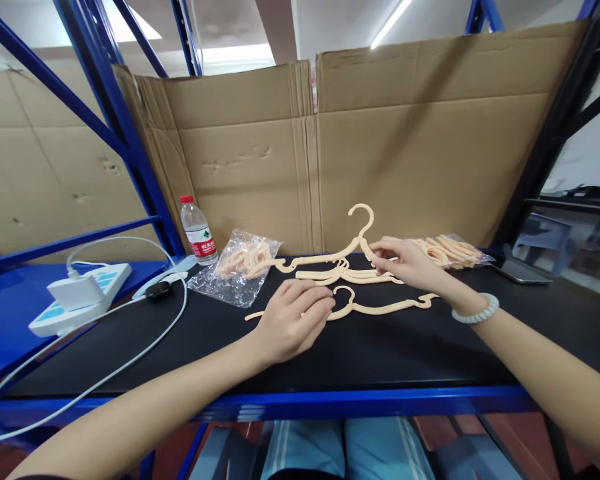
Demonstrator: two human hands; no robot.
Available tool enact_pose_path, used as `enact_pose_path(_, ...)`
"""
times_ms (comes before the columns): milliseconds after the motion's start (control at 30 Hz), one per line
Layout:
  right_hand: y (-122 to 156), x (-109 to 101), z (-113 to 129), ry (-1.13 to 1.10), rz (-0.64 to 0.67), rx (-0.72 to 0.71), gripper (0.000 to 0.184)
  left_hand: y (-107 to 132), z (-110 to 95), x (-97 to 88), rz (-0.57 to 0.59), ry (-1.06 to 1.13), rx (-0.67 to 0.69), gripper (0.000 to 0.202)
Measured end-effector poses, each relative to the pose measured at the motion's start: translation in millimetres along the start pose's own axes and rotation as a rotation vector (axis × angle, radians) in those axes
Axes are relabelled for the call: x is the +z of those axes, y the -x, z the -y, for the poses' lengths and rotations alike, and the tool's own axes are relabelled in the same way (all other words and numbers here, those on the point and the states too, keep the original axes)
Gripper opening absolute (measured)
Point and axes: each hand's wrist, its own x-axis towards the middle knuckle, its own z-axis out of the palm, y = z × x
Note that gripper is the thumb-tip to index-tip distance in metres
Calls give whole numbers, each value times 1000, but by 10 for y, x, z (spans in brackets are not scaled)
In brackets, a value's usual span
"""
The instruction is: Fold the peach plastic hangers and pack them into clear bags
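My right hand (pixel 403 260) pinches a cream plastic clothes hanger (pixel 325 258) near its right shoulder. That hanger is raised, with its hook upward and its left arm reaching across the table. My left hand (pixel 297 317) is closed, fingers curled over the left arm of the front clothes hanger (pixel 387 309), which lies on the black tabletop (pixel 220 360). The fingertips hide part of that arm, and its end shows left of the hand. Between the two, more cream hangers (pixel 317 275) lie close together, partly covered by the raised one.
A clear bag of cream parts (pixel 243 263) lies left, beside a red-capped water bottle (pixel 199 233). Another bag of cream pieces (pixel 453 251) is behind my right hand, near a phone-like slab (pixel 525 271). A power strip (pixel 83 307) with a white cable stands left. Cardboard (pixel 430 140) walls the back.
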Motion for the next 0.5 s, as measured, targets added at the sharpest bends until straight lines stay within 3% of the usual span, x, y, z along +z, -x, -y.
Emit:
enact_pose_path(67,17,6,62,-32,109,43,23,-2,-2,-5,8,-156,-20,31)
enact_pose_path(133,32,26,96,-85,229,100,23,-2,29,12,101,-212,-99,40)
enact_pose_path(300,62,47,85,-72,503,126,23,22,57,56,405,-146,-191,22)
enact_pose_path(400,80,34,110,100,665,117,20,17,5,36,500,-102,-202,20)
enact_pose_path(500,100,46,161,234,730,117,17,-3,-45,12,572,-107,-195,18)
